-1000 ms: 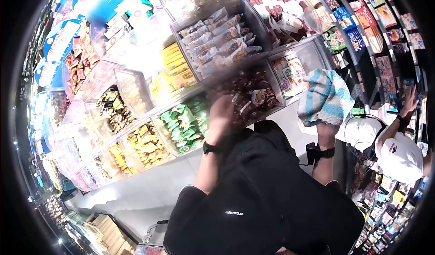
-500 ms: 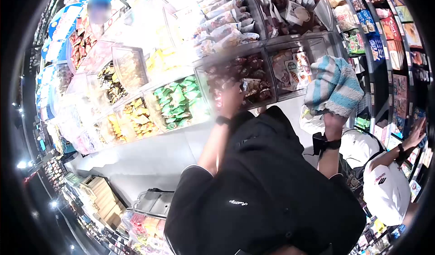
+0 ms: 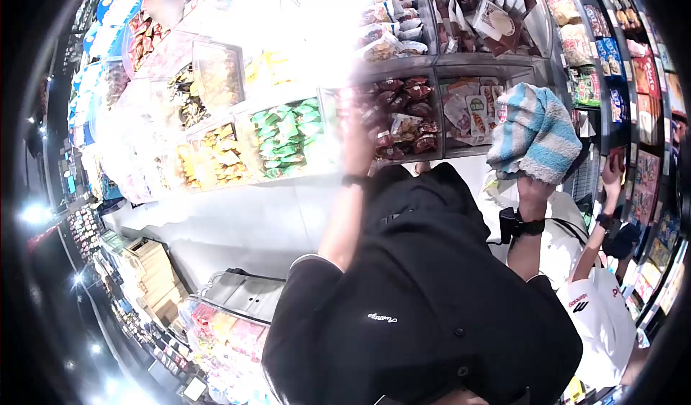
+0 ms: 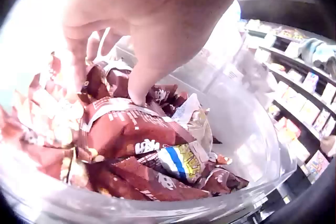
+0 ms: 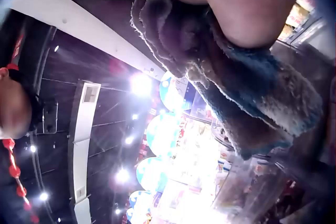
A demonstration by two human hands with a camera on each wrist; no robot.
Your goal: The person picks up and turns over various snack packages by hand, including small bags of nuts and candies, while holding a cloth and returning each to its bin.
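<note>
Spread left hand touches glossy crinkled packets; right hand holds fluffy striped cloth.

Shop with bins of wrapped snacks

Blue-and-white striped cloth; dark red packets; green packets; black shirt
</note>
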